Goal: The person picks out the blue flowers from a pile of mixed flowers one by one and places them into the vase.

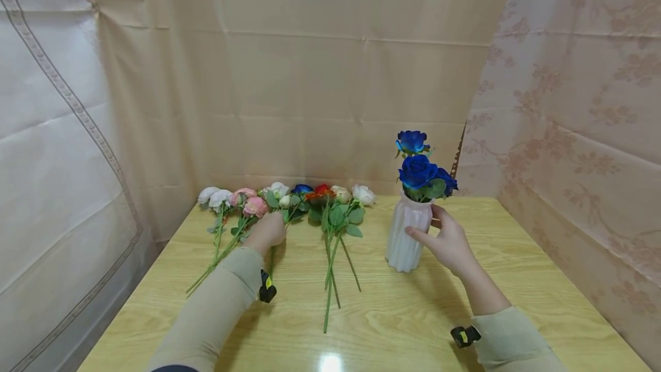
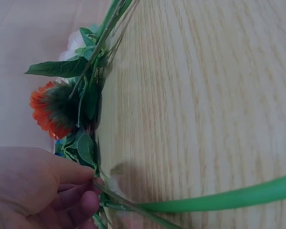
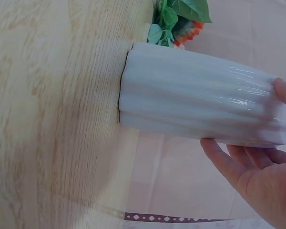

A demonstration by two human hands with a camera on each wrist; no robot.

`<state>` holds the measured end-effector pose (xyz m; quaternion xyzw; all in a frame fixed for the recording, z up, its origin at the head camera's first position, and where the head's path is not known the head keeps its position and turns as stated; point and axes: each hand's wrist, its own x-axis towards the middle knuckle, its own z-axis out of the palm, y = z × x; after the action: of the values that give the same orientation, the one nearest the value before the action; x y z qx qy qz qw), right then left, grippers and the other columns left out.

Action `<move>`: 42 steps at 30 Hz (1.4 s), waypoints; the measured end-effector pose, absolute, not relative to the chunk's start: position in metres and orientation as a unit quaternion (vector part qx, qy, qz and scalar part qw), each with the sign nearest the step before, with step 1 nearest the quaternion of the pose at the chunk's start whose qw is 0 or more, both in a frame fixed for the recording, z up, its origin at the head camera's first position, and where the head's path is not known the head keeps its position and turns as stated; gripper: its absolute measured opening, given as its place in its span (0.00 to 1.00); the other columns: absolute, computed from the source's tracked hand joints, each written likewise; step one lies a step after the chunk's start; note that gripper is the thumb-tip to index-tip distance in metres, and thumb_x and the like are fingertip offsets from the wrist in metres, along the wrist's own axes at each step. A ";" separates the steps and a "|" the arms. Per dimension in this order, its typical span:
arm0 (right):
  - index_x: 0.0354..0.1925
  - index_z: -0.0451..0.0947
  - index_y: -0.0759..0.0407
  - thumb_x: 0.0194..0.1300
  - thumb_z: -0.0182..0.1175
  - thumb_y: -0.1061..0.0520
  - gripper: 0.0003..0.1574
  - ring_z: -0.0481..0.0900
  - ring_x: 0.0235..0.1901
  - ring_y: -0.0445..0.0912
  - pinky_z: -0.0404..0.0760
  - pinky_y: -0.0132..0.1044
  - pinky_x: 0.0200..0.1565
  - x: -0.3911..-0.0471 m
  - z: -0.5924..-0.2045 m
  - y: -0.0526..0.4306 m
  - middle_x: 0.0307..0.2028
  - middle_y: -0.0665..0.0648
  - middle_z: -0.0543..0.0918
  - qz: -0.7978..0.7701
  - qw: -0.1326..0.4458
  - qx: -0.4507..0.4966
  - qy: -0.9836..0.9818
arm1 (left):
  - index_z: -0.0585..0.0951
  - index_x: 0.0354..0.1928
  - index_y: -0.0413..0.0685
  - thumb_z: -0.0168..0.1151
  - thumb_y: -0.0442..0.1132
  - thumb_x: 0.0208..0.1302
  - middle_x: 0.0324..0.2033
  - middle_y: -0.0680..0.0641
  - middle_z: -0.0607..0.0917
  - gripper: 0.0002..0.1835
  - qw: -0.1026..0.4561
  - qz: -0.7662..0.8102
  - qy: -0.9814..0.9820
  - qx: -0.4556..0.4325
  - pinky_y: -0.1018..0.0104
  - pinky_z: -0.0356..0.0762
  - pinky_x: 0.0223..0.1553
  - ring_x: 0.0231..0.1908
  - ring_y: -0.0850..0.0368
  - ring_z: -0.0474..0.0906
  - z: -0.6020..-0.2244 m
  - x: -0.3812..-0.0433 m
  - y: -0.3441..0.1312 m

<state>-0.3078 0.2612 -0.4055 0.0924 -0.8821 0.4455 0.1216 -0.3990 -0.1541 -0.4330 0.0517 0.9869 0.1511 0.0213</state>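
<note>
My left hand is among the flowers lying at the table's left. In the left wrist view its thumb and fingers pinch a thin green flower stem; which bloom belongs to it I cannot tell. A thicker green stem crosses close by. On the right stands a white ribbed vase, upright on the table, with several blue roses in its mouth. My right hand holds the vase near its neck, thumb on the near side and fingers around the other.
Pink flowers and white flowers lie left of my left hand. A blue rose lies at the back. Between hand and vase rest an orange-red flower, a white rose and crossing stems. A beige curtain hangs behind the table.
</note>
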 end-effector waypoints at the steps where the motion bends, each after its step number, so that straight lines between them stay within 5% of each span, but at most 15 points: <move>1: 0.78 0.55 0.62 0.64 0.69 0.35 0.59 0.69 0.66 0.67 0.75 0.65 0.57 -0.308 -0.406 0.261 0.71 0.68 0.67 0.445 0.122 0.093 -0.882 | 0.82 0.38 0.38 0.51 0.28 0.69 0.48 0.34 0.84 0.09 0.023 0.151 0.987 0.051 0.45 0.79 0.49 0.50 0.39 0.80 -0.433 -0.399 -0.154; 13: 0.77 0.55 0.62 0.65 0.68 0.35 0.58 0.69 0.66 0.67 0.75 0.66 0.57 -0.309 -0.404 0.261 0.71 0.68 0.67 0.437 0.130 0.099 -0.884 | 0.81 0.31 0.38 0.53 0.27 0.65 0.40 0.35 0.85 0.08 0.013 0.149 0.988 0.050 0.47 0.81 0.46 0.43 0.42 0.83 -0.435 -0.399 -0.156; 29: 0.77 0.54 0.63 0.66 0.67 0.34 0.58 0.69 0.65 0.67 0.75 0.65 0.57 -0.308 -0.406 0.262 0.70 0.69 0.67 0.435 0.129 0.100 -0.886 | 0.75 0.20 0.42 0.51 0.29 0.65 0.24 0.39 0.82 0.14 0.044 0.212 0.975 0.040 0.66 0.70 0.14 0.12 0.54 0.75 -0.433 -0.399 -0.155; 42: 0.77 0.54 0.64 0.66 0.67 0.34 0.59 0.69 0.66 0.67 0.76 0.65 0.56 -0.309 -0.406 0.262 0.71 0.69 0.66 0.439 0.123 0.097 -0.885 | 0.69 0.10 0.49 0.51 0.30 0.65 0.06 0.52 0.69 0.23 0.028 0.254 0.963 0.084 0.67 0.63 0.14 0.08 0.58 0.65 -0.431 -0.391 -0.156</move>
<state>-0.3085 0.2615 -0.4060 0.0968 -0.8846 0.4393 0.1225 -0.3912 -0.1556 -0.4306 0.0844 0.9631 0.2539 0.0281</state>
